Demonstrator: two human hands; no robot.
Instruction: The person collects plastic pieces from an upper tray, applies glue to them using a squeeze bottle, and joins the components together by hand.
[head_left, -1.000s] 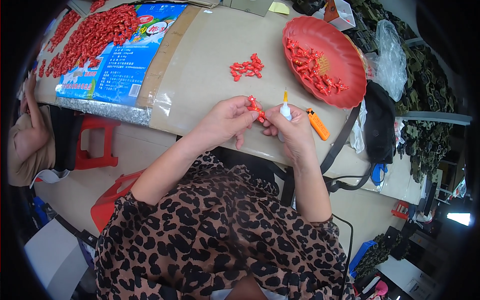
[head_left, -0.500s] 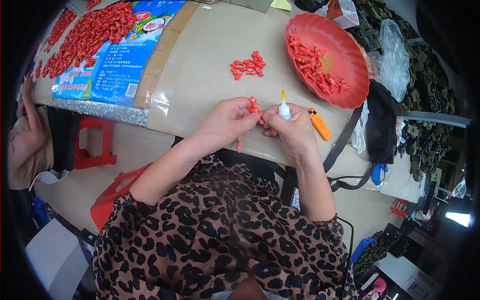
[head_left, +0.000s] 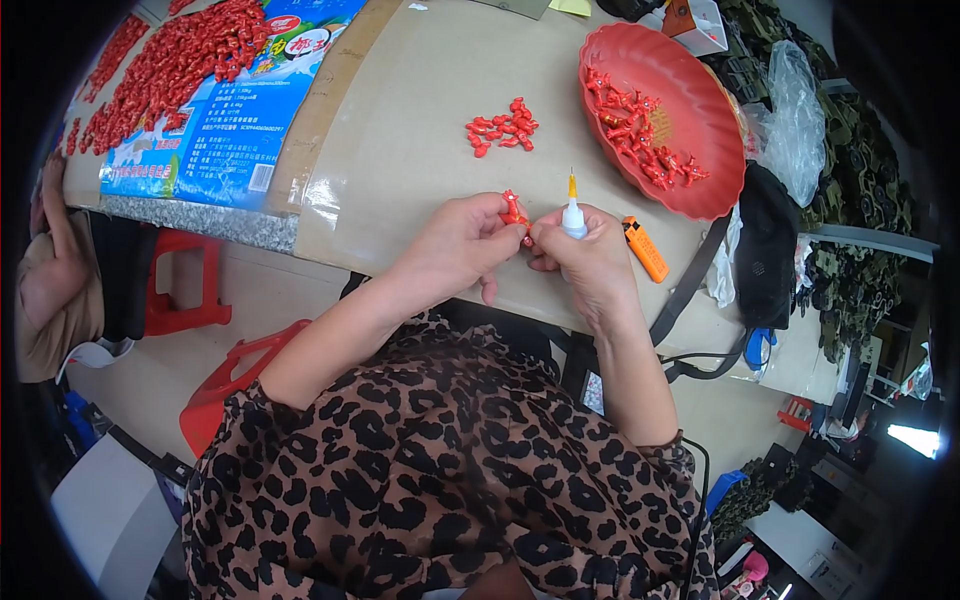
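My left hand [head_left: 462, 240] pinches a small red figurine [head_left: 513, 208] between thumb and fingers, just above the table. My right hand [head_left: 592, 255] is closed around a small white glue bottle [head_left: 573, 221] whose thin yellowish nozzle points up and away. The right thumb and fingertip also meet the lower end of the figurine, so both hands touch there. Beyond them lies a small pile of red figurines [head_left: 503, 127] on the table. To the right of my right hand rests an orange lighter [head_left: 646, 250].
A red scalloped bowl [head_left: 712, 125] with several red figurines stands at the right. On the far left, a blue printed sheet [head_left: 235, 150] carries a large red heap [head_left: 175, 80]. A black bag [head_left: 765, 250] and clear plastic bag [head_left: 795, 120] lie right. Another person's arm [head_left: 60, 260] shows at left.
The view has shifted slightly, so the table things sit a little differently in it. Both hands keep the same hold on figurine and bottle.
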